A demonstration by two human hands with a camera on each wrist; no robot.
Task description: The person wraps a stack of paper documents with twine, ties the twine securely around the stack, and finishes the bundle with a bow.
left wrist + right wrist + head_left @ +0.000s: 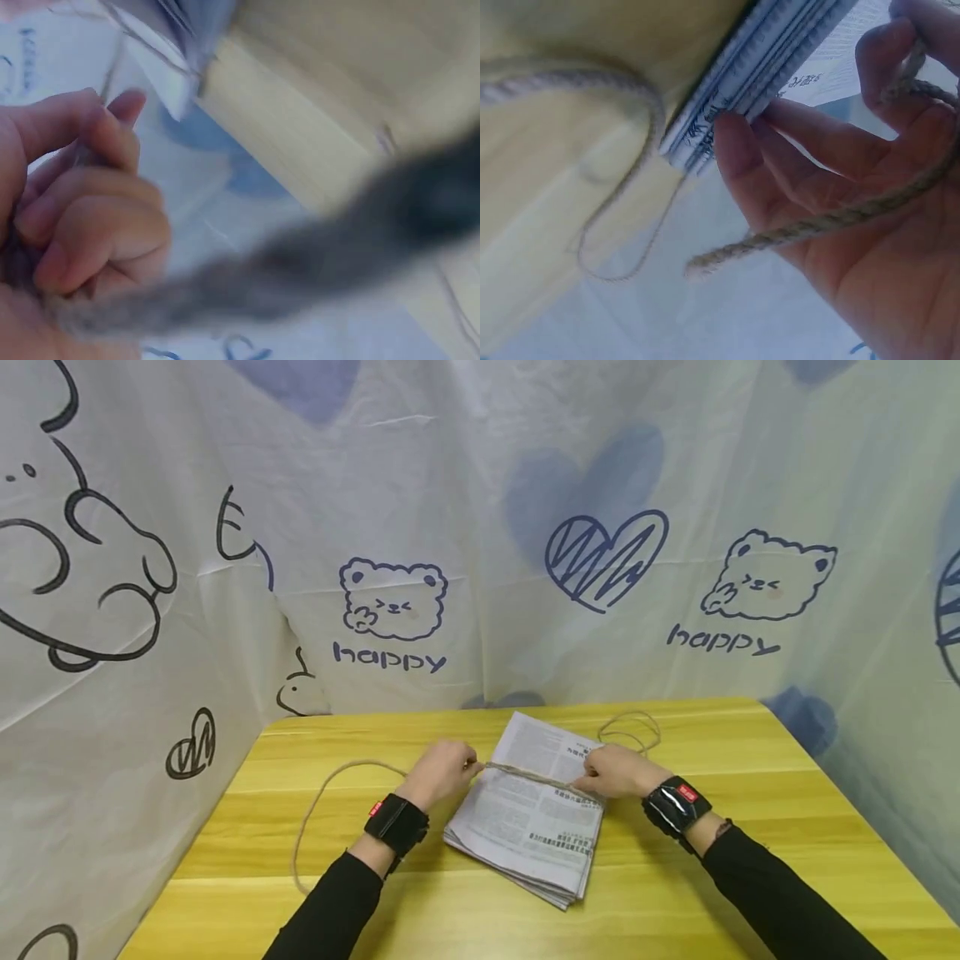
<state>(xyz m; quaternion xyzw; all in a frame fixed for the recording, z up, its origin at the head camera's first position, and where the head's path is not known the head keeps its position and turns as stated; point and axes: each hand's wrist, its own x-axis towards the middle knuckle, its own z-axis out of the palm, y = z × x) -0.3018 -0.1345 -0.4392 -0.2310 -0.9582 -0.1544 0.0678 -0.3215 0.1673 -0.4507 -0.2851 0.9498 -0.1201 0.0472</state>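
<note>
A stack of folded newspapers [517, 827] lies at an angle on the table, with a twine rope [531, 774] running across its top. At the stack's left edge, my left hand [442, 770] grips the rope with curled fingers; in the left wrist view the blurred rope [225, 296] trails out of that hand. My right hand [621, 770] is over the stack's right edge. In the right wrist view its thumb and forefinger pinch the rope [840, 216], whose cut end crosses the palm. Its other fingers [739, 150] touch the side of the newspapers.
A long loop of rope [303, 827] curves over the table left of my left arm. Another loop of rope [651, 727] lies behind my right hand. The yellow wood-grain table [675, 893] ends at a printed curtain [480, 527] at the back and sides.
</note>
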